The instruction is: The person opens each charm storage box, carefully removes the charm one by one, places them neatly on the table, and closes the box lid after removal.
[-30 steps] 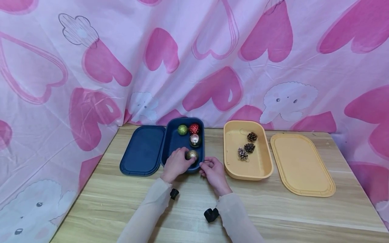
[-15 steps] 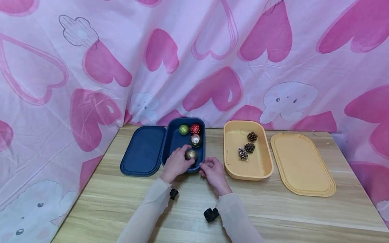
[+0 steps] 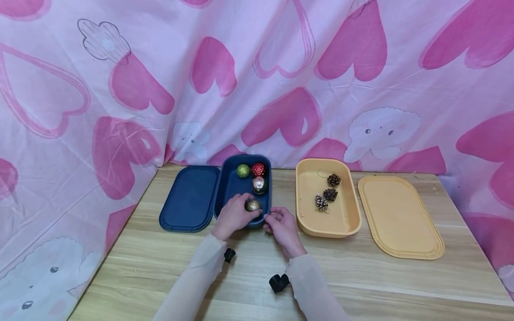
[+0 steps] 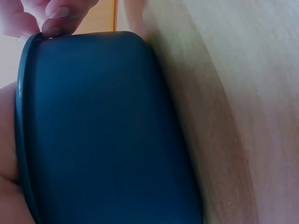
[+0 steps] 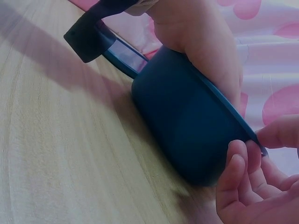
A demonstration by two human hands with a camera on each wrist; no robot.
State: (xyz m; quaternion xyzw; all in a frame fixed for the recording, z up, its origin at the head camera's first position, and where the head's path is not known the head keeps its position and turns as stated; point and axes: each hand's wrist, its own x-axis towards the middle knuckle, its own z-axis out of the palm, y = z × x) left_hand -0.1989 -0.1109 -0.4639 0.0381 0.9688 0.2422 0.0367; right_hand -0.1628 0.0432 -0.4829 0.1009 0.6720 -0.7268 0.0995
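My left hand (image 3: 234, 216) reaches over the near left side of a dark blue box (image 3: 225, 189), fingers and thumb around a gold glitter bauble (image 3: 253, 205) inside. Pinched between the thumb and fingers of my right hand (image 3: 283, 227) is the box's near right rim; the right wrist view shows those fingers (image 5: 238, 161) on the rim. Farther back in the box lie a green bauble (image 3: 242, 170), a red bauble (image 3: 258, 169) and a shiny pink bauble (image 3: 259, 185). From the left wrist, the box's outer wall (image 4: 103, 126) hides the bauble.
A dark blue lid (image 3: 188, 199) lies against the box's left side. To the right stands a yellow box (image 3: 311, 223) holding pine cones (image 3: 330, 194), with its yellow lid (image 3: 401, 218) beside it. A heart-patterned curtain (image 3: 281, 116) hangs behind the wooden table (image 3: 361, 285).
The blue box and its baubles have shifted very slightly to the right. My left fingers have moved a little around the gold bauble; the right hand keeps its place on the rim.
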